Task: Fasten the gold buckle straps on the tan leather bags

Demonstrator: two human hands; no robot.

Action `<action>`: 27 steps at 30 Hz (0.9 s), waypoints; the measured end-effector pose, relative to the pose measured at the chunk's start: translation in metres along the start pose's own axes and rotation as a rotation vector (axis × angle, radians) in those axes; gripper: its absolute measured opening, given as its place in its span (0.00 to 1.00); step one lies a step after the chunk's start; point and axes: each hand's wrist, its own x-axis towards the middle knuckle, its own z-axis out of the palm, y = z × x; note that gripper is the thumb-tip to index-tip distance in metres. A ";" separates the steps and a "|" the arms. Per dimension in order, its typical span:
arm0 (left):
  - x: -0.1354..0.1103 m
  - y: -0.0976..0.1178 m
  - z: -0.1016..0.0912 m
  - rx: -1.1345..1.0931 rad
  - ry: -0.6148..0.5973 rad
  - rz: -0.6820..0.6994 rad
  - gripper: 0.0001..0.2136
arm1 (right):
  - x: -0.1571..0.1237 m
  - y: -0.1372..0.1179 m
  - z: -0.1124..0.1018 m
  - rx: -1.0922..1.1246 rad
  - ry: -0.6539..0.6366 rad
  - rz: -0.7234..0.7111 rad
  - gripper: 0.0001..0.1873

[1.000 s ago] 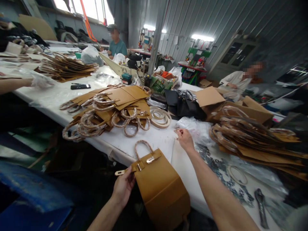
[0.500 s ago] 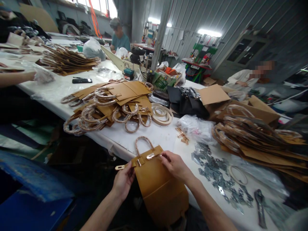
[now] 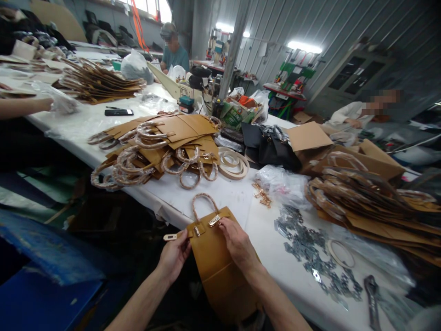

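Observation:
A tan leather handbag panel (image 3: pixel 218 257) leans at the table's front edge, its wrapped loop handle (image 3: pixel 204 196) at the top. My left hand (image 3: pixel 174 257) pinches its upper left edge at a short strap with a gold metal end plate (image 3: pixel 170 237). With fingers closed, my right hand (image 3: pixel 237 241) grips a gold clasp plate (image 3: pixel 214 220) near the panel's top right. A small gold fitting (image 3: pixel 196 231) sits on the panel between my hands. The panel's lower end is partly hidden by my right forearm.
Many tan panels (image 3: pixel 186 126) with wrapped handles lie ahead, more (image 3: pixel 375 216) at right. Grey metal plates (image 3: pixel 306 243), gold fittings (image 3: pixel 262 195), a tape roll (image 3: pixel 341 253) and a dark-handled tool (image 3: pixel 372 299) are on the table. A co-worker's arm (image 3: pixel 25 108) reaches in from the left.
My right hand has moved left along the panel's top onto the gold clasp plate, which now sits at a steeper tilt. My left hand keeps its hold on the strap.

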 end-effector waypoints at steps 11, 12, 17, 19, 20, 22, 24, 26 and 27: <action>0.004 -0.004 -0.004 0.037 -0.012 0.051 0.07 | -0.003 -0.003 0.003 0.063 -0.027 0.017 0.15; 0.004 -0.004 -0.003 0.039 -0.011 0.057 0.07 | -0.002 -0.003 0.003 0.084 -0.025 0.033 0.14; 0.000 -0.006 0.002 0.052 -0.006 0.073 0.08 | -0.004 -0.004 0.003 0.219 0.020 0.154 0.13; -0.001 -0.006 0.003 0.057 0.002 0.079 0.07 | -0.005 -0.005 0.001 0.261 0.006 0.182 0.13; -0.001 -0.006 0.004 0.059 0.004 0.087 0.07 | -0.004 -0.006 0.000 0.279 -0.016 0.180 0.12; -0.003 -0.007 0.007 0.067 -0.002 0.110 0.05 | -0.001 -0.010 0.000 0.313 -0.078 0.153 0.11; -0.006 -0.009 0.010 0.080 -0.023 0.127 0.03 | 0.004 -0.015 0.002 0.345 -0.123 0.140 0.10; -0.009 -0.010 0.013 0.091 -0.039 0.134 0.02 | 0.011 -0.019 0.005 0.375 -0.095 0.183 0.11; -0.010 -0.011 0.014 0.095 -0.043 0.134 0.02 | 0.014 -0.019 0.006 0.386 -0.056 0.217 0.13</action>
